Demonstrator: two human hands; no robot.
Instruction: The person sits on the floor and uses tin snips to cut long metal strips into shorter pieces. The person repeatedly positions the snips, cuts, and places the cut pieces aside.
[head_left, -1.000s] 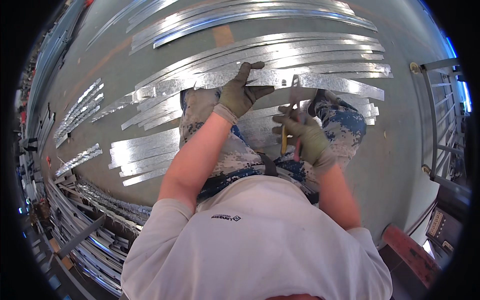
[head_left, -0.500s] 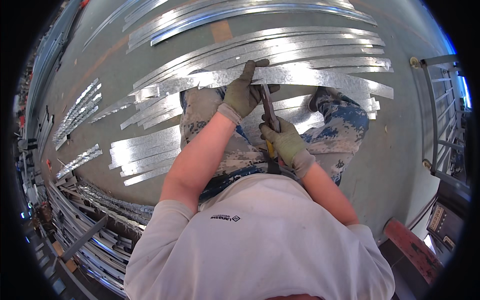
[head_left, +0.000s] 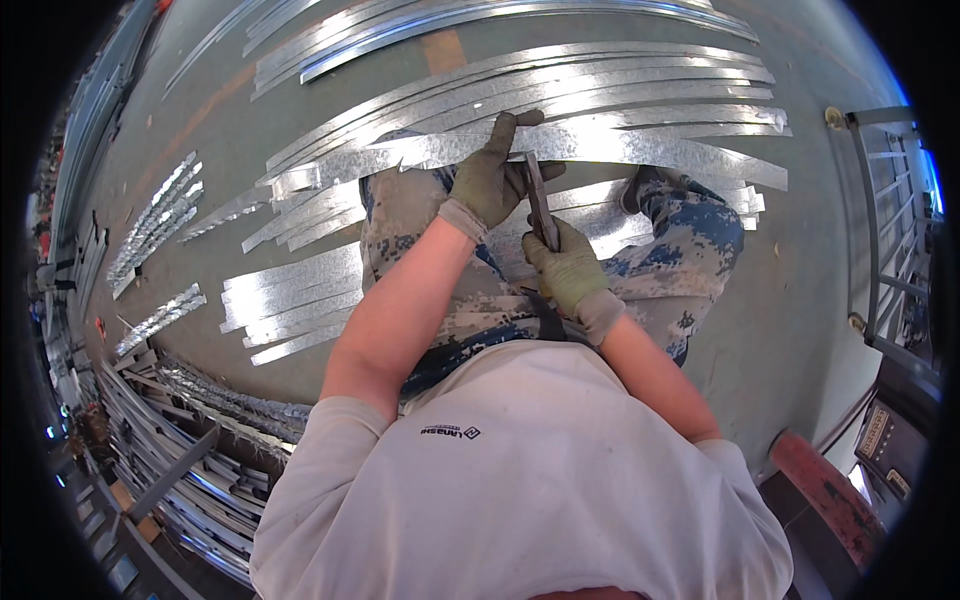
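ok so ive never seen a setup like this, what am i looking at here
No machine here, just someone working by hand. The picture comes from a head-worn fisheye camera looking down, so straight edges bend and the wearer's own pale shirt fills the bottom. The gloved left hand holds a long, shiny metal strip. The gloved right hand grips a slim hand tool, its far end close to the strip's near edge. More loose strips lie in rows on the grey floor.
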